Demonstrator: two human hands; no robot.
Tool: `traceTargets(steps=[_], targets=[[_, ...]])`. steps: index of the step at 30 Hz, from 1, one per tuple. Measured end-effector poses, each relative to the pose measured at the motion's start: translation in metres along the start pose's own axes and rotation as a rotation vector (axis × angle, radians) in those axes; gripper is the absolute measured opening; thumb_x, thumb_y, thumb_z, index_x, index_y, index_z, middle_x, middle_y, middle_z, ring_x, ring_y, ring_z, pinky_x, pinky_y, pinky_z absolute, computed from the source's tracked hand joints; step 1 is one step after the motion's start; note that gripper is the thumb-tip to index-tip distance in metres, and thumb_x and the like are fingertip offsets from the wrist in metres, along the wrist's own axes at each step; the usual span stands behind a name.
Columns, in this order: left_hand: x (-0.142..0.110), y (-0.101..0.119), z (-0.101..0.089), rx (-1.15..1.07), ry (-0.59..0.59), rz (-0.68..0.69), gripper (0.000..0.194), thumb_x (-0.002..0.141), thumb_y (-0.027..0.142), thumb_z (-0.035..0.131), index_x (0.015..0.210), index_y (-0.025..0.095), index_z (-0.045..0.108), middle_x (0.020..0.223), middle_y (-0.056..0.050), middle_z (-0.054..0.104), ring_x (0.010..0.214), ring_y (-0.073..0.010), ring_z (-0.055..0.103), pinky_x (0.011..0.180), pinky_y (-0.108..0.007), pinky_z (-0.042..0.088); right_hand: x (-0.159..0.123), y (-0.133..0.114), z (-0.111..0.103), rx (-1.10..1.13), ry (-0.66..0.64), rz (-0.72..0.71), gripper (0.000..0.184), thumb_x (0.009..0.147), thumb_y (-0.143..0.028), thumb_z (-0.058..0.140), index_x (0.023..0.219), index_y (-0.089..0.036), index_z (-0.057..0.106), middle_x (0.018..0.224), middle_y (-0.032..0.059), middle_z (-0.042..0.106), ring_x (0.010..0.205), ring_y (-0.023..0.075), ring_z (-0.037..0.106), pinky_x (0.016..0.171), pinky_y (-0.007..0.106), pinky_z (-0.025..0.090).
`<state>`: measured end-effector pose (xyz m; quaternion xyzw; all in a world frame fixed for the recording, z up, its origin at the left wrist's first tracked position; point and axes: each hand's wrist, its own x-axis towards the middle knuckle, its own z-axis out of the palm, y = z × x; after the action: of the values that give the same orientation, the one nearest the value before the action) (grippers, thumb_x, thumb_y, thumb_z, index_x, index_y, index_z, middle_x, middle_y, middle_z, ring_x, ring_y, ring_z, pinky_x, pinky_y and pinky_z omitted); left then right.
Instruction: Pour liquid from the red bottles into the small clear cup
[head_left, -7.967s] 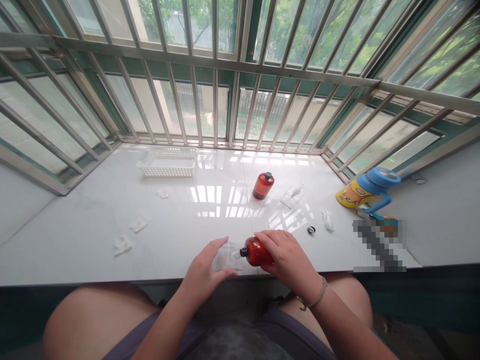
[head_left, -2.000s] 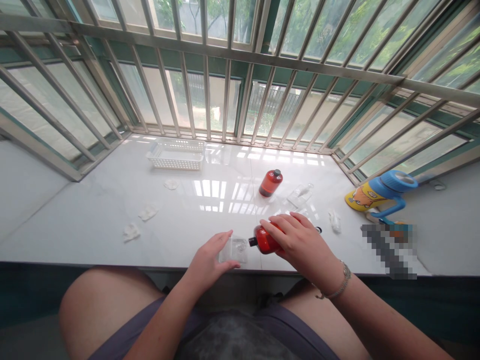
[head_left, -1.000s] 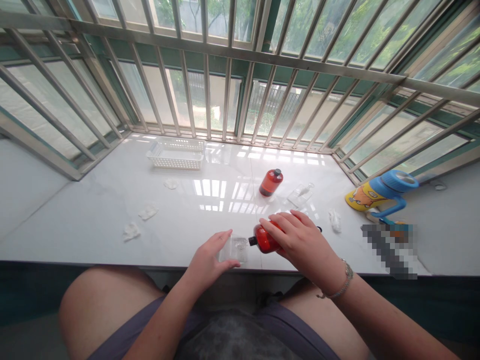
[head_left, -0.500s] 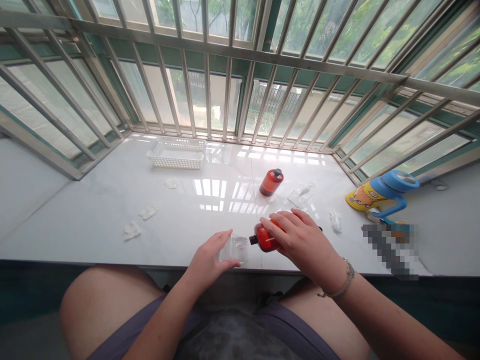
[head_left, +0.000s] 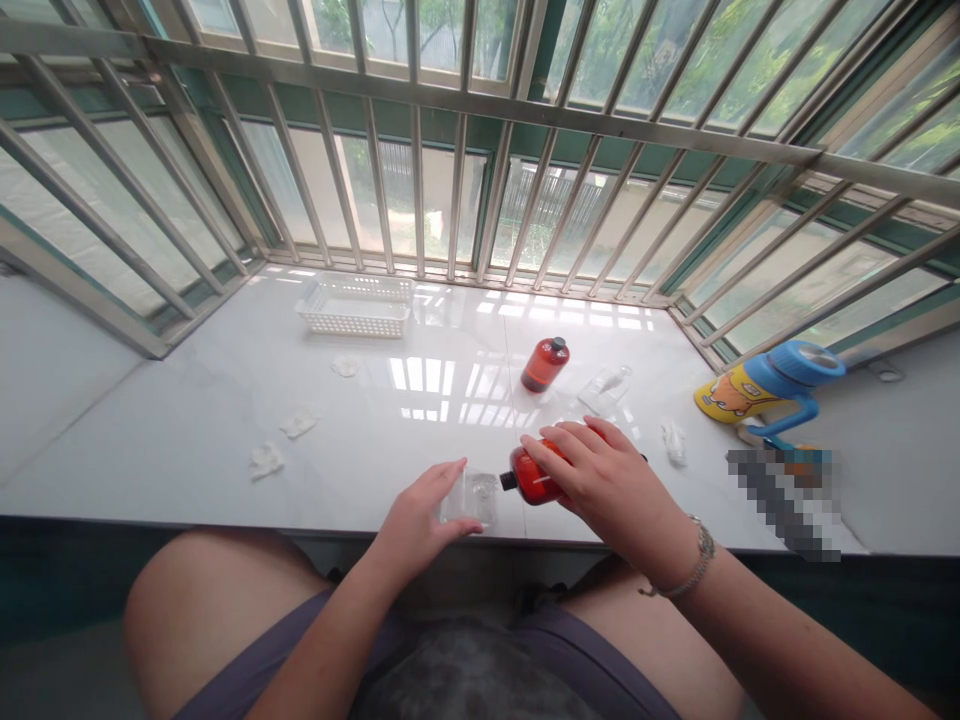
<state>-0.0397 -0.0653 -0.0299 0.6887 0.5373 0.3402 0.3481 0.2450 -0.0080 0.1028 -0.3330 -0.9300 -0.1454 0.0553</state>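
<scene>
Red bottle [head_left: 534,478] tipped sideways in right hand [head_left: 600,483], mouth at clear container [head_left: 470,498] steadied by left hand [head_left: 420,518] near worktop [head_left: 187,440] front edge; overtilt risks spill.

Near the front edge, a hand grips a red-orange bottle [head_left: 534,480] with a black neck; a matching one [head_left: 544,364] with a black cap stands farther back. The sill [head_left: 187,440] is glossy white, the far-left basket [head_left: 354,307] white latticed. At right lies a yellow cup [head_left: 765,382], cartoon-printed, with blue lid and handle.
</scene>
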Motion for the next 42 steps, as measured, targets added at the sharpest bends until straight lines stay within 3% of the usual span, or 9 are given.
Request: traceTargets(steps=[42], targets=[[0.000,0.002,0.000,-0.006,0.009,0.017,0.083,0.081,0.033,0.094,0.155,0.036,0.057,0.154,-0.004,0.065,0.142,-0.0294,0.063,0.125,-0.044,0.050,0.017,-0.003,-0.011,-0.060,-0.021,-0.084,0.050,0.096,-0.001,0.058,0.141,-0.023,0.062,0.126,0.0098,0.074,0.115,0.0284,0.066,0.109,0.048,0.039]])
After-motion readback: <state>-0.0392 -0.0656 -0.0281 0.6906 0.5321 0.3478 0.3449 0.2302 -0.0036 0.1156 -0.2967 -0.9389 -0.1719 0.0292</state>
